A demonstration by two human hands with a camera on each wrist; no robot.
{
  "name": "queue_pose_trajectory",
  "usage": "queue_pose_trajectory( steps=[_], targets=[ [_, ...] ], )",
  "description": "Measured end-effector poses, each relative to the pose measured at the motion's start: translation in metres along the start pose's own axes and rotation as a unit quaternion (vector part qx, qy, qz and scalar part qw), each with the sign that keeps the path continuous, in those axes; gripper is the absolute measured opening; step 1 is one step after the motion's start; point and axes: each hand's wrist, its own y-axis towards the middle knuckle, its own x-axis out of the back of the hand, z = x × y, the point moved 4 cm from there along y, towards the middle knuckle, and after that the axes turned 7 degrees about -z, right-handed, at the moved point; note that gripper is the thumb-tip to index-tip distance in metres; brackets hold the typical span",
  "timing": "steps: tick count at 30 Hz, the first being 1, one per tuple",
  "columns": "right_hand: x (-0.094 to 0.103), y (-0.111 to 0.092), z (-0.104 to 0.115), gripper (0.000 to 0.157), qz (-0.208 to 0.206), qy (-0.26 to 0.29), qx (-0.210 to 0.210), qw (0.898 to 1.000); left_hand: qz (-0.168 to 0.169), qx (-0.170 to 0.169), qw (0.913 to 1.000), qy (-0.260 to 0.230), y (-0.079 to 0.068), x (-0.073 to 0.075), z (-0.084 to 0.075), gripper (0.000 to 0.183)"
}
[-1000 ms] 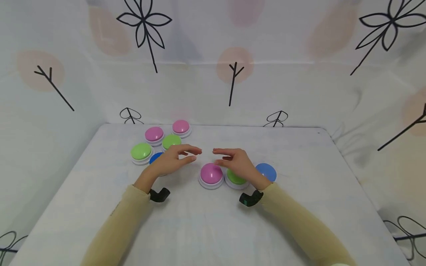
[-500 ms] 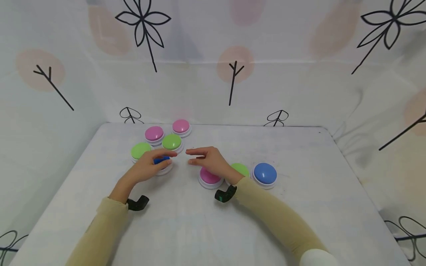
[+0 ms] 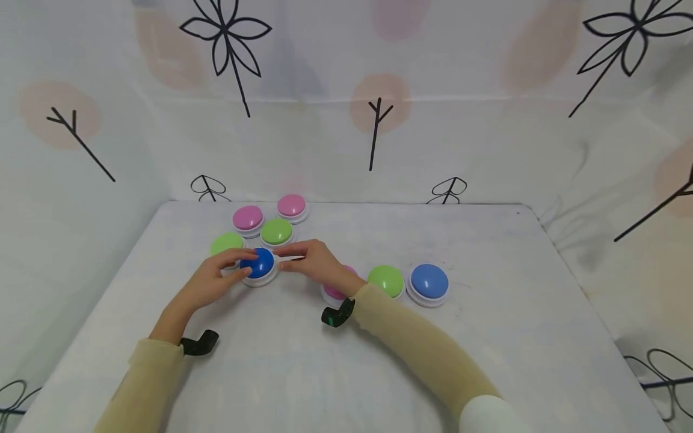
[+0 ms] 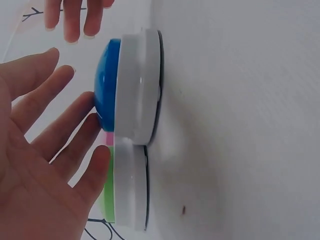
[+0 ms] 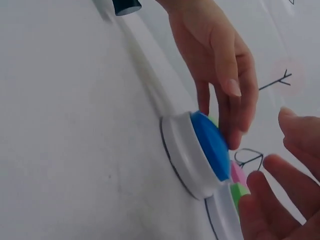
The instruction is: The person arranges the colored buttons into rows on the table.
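A blue push button on a round white base lies on the white table between my two hands. From its left side my left hand reaches in, thumb and fingers apart around the blue dome. My right hand comes from the other side, its fingertips close to the base. In the left wrist view, fingers of the left hand overlap the edge of the blue dome. The right wrist view shows the right hand with loosely bent fingers and nothing in its grasp.
Behind the blue button stand green buttons and pink buttons. To the right is a row: a pink button partly under my right wrist, a green button and another blue button. A patterned cloth backdrop rises behind the table.
Both hands have moved left, from above the middle of the table to either side of the left blue button. The green and blue buttons on the right have come into fuller view.
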Motion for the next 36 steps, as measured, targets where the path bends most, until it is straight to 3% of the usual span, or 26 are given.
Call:
queue_pose_trajectory(
  steps=[5,10,20,36],
  targets=[
    [-0.005,0.007,-0.003,0.036,0.024,0.004,0.019,1.000,0.012,0.007,0.9999,0.000,-0.003,0.002,0.007,0.037],
    [-0.006,0.011,-0.006,0.036,0.012,0.008,0.004,1.000,0.018,0.010,0.9998,-0.003,-0.005,0.003,0.012,0.044],
    [-0.014,0.014,-0.006,0.040,0.009,-0.091,0.005,0.996,0.018,0.048,0.9986,0.016,-0.003,0.001,0.019,0.053],
    [-0.016,0.010,-0.007,0.054,0.099,-0.141,0.006,0.985,0.027,0.060,0.9958,0.064,0.006,-0.004,0.011,0.057]
  ],
)
